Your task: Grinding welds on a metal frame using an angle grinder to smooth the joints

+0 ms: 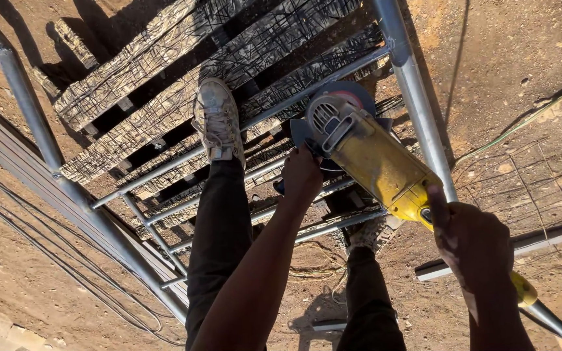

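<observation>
While one shoe [218, 120] braces on planks [164, 71] upper left, the left hand [302, 177] grips the grinder [372, 153] side handle and the right hand [473, 244] clasps its rear, steadying it over a rail [414, 91]

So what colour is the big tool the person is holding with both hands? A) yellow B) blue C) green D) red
A: the angle grinder has a yellow body, with the right hand on its rear handle and the left hand gripping near the grey head.
</observation>
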